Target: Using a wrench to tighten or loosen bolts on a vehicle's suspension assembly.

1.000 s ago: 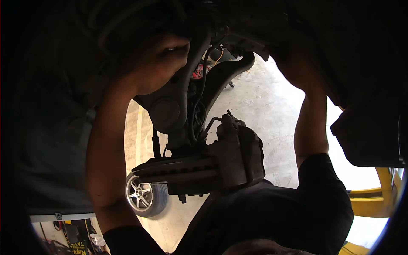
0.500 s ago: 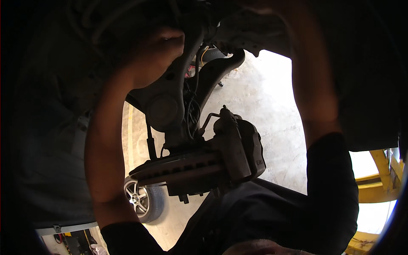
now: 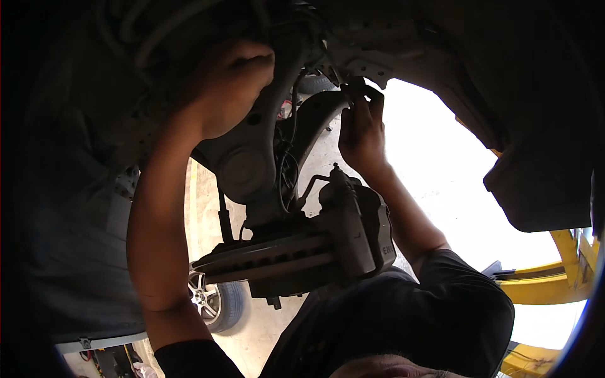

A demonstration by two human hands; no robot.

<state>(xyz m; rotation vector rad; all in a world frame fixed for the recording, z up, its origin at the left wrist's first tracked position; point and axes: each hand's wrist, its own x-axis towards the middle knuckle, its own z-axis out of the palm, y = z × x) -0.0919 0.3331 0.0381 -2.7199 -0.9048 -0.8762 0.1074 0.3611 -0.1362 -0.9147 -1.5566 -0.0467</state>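
Overhead hangs a dark car suspension arm [image 3: 242,170] with two curved branches. My left hand [image 3: 233,91] is closed against its left branch, fingers curled inward; what lies inside them is hidden. My right hand [image 3: 362,129] reaches up to the upper end of the right branch, its fingers bent around that end, beside a bracket with holes. Below the arm sit a brake disc [image 3: 265,259] and a brake caliper [image 3: 350,233], both in shadow. A thin cable [image 3: 288,167] runs between the branches.
The dark car underbody [image 3: 428,50] covers the top. A wheel with a silver rim [image 3: 207,299] stands on the floor at lower left. Yellow metal lift parts [image 3: 535,286] are at right. A dark panel [image 3: 542,183] hangs down on the right.
My right hand has come down and leftward from the underbody at the top to the end of the suspension arm's right branch. My left hand has stayed almost in place.
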